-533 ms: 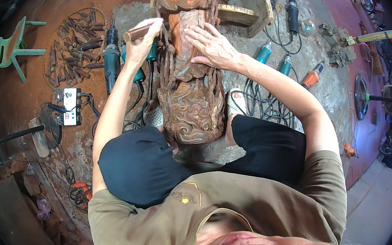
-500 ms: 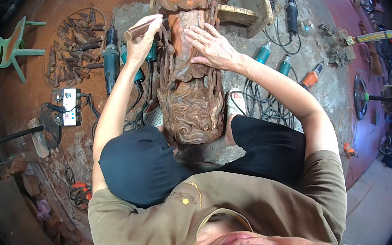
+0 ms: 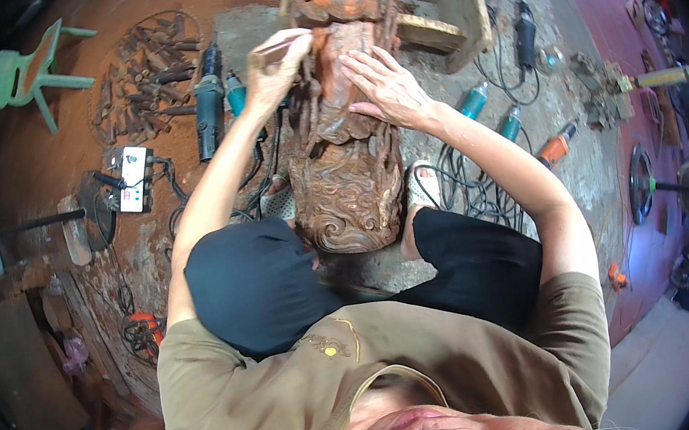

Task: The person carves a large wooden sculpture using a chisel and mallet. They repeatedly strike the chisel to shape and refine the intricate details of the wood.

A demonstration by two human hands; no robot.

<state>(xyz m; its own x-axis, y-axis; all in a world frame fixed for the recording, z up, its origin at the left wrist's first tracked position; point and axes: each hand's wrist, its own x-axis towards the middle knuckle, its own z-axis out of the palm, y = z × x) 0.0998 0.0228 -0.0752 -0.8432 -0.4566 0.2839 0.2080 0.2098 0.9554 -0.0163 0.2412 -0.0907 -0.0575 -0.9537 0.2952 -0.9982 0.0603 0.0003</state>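
Note:
A brown carved wooden piece with swirling relief stands between my feet, its far end away from me. My left hand is closed around a wooden-handled carving chisel at the carving's left edge; my fingers hide the blade end. My right hand lies on the smoother middle section of the wood, fingers stretched out and nothing in its grip.
Several wooden-handled tools lie in a round heap at far left, near a green chair. Teal power tools and cables flank the carving. A wooden box frame stands beyond at right; a white power strip sits left.
The whole view has shifted slightly to the right. My left hand has turned the chisel and come a little closer to the carving. My right hand stays on the wood.

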